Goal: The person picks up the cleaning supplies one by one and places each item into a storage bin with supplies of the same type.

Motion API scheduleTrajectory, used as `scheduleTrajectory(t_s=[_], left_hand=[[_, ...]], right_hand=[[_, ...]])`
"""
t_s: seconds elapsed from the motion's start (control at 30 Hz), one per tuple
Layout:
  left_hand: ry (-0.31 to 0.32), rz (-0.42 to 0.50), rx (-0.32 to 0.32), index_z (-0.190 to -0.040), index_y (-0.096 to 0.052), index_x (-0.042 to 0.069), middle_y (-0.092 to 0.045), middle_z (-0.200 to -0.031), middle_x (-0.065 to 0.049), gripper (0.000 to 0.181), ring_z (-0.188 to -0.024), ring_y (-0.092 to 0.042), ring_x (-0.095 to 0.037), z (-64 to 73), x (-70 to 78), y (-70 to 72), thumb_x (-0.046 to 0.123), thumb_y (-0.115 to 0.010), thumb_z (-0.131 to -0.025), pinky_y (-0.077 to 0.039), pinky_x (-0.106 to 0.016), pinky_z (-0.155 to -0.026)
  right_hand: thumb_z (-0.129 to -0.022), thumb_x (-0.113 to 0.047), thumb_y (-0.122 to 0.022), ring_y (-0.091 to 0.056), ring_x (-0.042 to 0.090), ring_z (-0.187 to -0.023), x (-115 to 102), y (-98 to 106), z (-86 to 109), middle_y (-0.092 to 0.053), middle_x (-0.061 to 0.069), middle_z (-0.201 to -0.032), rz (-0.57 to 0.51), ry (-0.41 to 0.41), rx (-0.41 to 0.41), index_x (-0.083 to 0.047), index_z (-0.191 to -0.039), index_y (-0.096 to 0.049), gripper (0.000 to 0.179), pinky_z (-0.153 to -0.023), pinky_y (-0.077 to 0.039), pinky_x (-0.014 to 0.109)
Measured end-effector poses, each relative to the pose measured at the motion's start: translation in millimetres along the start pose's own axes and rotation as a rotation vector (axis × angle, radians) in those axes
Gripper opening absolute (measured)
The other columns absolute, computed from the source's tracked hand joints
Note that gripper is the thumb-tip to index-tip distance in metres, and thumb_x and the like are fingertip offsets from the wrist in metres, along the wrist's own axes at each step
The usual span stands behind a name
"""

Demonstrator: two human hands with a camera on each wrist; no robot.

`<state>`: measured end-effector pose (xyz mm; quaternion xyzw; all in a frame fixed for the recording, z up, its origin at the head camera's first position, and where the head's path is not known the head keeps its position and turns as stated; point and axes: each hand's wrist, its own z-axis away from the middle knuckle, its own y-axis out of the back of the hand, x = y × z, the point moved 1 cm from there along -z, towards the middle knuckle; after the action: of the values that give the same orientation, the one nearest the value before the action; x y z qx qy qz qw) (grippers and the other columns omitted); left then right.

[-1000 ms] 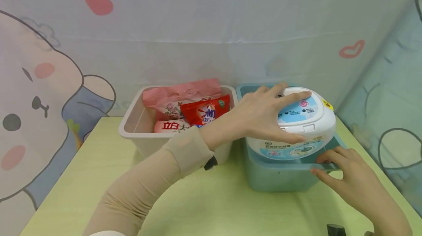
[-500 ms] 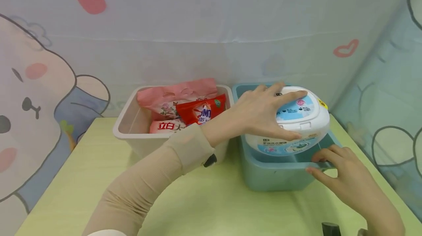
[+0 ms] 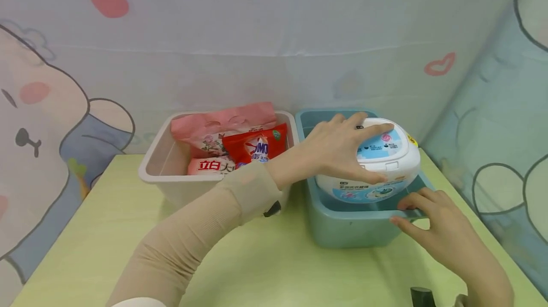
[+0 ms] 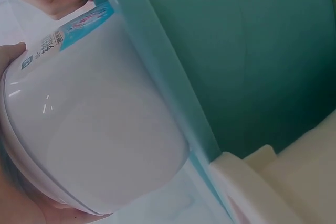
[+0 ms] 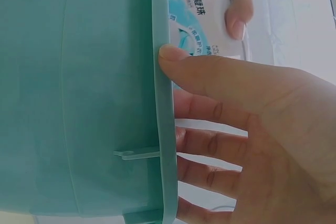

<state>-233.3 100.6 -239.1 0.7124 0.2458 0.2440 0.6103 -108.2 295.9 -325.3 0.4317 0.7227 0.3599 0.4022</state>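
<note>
My left hand (image 3: 338, 147) grips a white laundry-pod tub (image 3: 387, 173) from above, thumb along its near side and fingers spread over its lid. This tub carries blue labels and sits tilted in the mouth of a teal plastic bin (image 3: 355, 228), its lower part inside. On the bin's near right corner, my right hand (image 3: 441, 231) pinches the rim. The right wrist view shows the right thumb on the outside of the teal rim (image 5: 164, 108) and the other fingers behind it. In the left wrist view the tub's smooth white wall (image 4: 94, 114) lies alongside the rim.
Left of the teal bin stands a beige bin (image 3: 156, 176) holding a pink bag (image 3: 227, 123), a red detergent packet (image 3: 257, 145) and a white-and-pink pack (image 3: 210, 165). Both bins rest on a pale green table (image 3: 252, 269) before a printed cloth backdrop (image 3: 239, 21).
The head view has shifted, so everything appears further left. The tub's top sits slightly lower against the teal bin. Both hands keep their holds.
</note>
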Motion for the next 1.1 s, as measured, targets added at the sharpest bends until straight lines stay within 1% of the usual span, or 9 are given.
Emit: scheduleTrajectory(t_s=[0.1,0.27,0.37,0.47,0.6,0.67,0.8,0.93,1.1], left_hand=[[-0.005,-0.004,-0.009,-0.148,-0.018,0.05,-0.03,-0.153,0.006,0.087,-0.118,-0.046,-0.017,-5.3,0.1,-4.1,0.079,-0.052,-0.073,-0.047,-0.025,-0.078],[-0.026,-0.011,-0.015,-0.149,-0.02,0.048,-0.033,-0.151,0.004,0.086,-0.115,-0.047,-0.018,-10.7,1.6,-9.7,0.077,-0.053,-0.074,-0.048,-0.025,-0.077],[-0.027,-0.02,-0.027,-0.148,-0.021,0.048,-0.034,-0.15,0.003,0.086,-0.113,-0.047,-0.017,-13.8,2.3,-13.3,0.077,-0.053,-0.074,-0.048,-0.025,-0.076],[-0.025,-0.03,-0.039,-0.149,-0.02,0.048,-0.033,-0.151,0.003,0.087,-0.113,-0.046,-0.017,-16.1,2.3,-17.2,0.078,-0.052,-0.074,-0.048,-0.026,-0.079],[-0.058,-0.058,-0.039,-0.149,-0.019,0.046,-0.032,-0.152,0.002,0.087,-0.115,-0.047,-0.019,-19.4,2.8,-22.6,0.077,-0.051,-0.075,-0.049,-0.029,-0.082],[-0.079,-0.071,-0.03,-0.15,-0.019,0.045,-0.032,-0.151,0.002,0.087,-0.116,-0.047,-0.02,-20.6,3.5,-24.9,0.077,-0.05,-0.075,-0.05,-0.031,-0.083],[-0.078,-0.061,-0.025,-0.15,-0.018,0.045,-0.034,-0.15,0.002,0.088,-0.116,-0.048,-0.022,-20.4,5.2,-29.4,0.079,-0.049,-0.075,-0.05,-0.032,-0.082],[-0.066,-0.036,-0.051,-0.149,-0.019,0.046,-0.036,-0.148,0.002,0.088,-0.117,-0.049,-0.023,-20.9,8.5,-35.0,0.08,-0.048,-0.074,-0.051,-0.034,-0.081],[-0.08,-0.062,-0.096,-0.15,-0.019,0.045,-0.033,-0.152,0.0,0.087,-0.122,-0.048,-0.026,-22.6,10.8,-44.3,0.08,-0.047,-0.076,-0.054,-0.037,-0.083]], right_hand=[[-0.076,-0.025,-0.08,-0.042,0.006,-0.084,1.4,-1.2,-0.8,-0.058,-0.011,-0.09,-0.01,-0.01,-0.006,-0.021,-0.09,-0.066,0.02,-0.063,-0.04,0.025],[-0.075,-0.024,-0.081,-0.039,0.002,-0.083,0.1,-2.0,0.4,-0.057,-0.012,-0.09,-0.013,-0.006,0.006,-0.022,-0.09,-0.066,0.021,-0.062,-0.039,0.024],[-0.075,-0.024,-0.081,-0.039,0.002,-0.083,-0.4,-2.0,0.7,-0.057,-0.012,-0.09,-0.01,-0.004,0.011,-0.022,-0.09,-0.065,0.021,-0.062,-0.039,0.024],[-0.076,-0.025,-0.08,-0.041,0.004,-0.083,-0.9,-1.8,0.5,-0.057,-0.013,-0.089,-0.006,-0.001,0.011,-0.023,-0.089,-0.065,0.021,-0.063,-0.04,0.025],[-0.076,-0.025,-0.081,-0.042,0.005,-0.084,-0.8,-1.4,0.0,-0.057,-0.013,-0.088,-0.002,0.004,0.017,-0.023,-0.089,-0.065,0.021,-0.064,-0.04,0.025],[-0.076,-0.024,-0.081,-0.042,0.005,-0.083,-1.0,-0.5,-0.6,-0.057,-0.013,-0.088,0.0,0.003,0.018,-0.023,-0.089,-0.065,0.021,-0.064,-0.04,0.025],[-0.076,-0.024,-0.08,-0.042,0.006,-0.084,-1.7,-0.2,-1.0,-0.057,-0.013,-0.089,-0.003,0.001,0.017,-0.024,-0.09,-0.065,0.021,-0.065,-0.04,0.025],[-0.075,-0.023,-0.081,-0.041,0.005,-0.086,-1.1,0.4,-0.5,-0.057,-0.014,-0.09,-0.002,-0.002,0.022,-0.025,-0.089,-0.064,0.022,-0.067,-0.04,0.025],[-0.074,-0.021,-0.081,-0.04,0.003,-0.085,-0.4,0.3,0.8,-0.056,-0.014,-0.09,-0.001,0.012,0.03,-0.025,-0.089,-0.063,0.024,-0.069,-0.04,0.024]])
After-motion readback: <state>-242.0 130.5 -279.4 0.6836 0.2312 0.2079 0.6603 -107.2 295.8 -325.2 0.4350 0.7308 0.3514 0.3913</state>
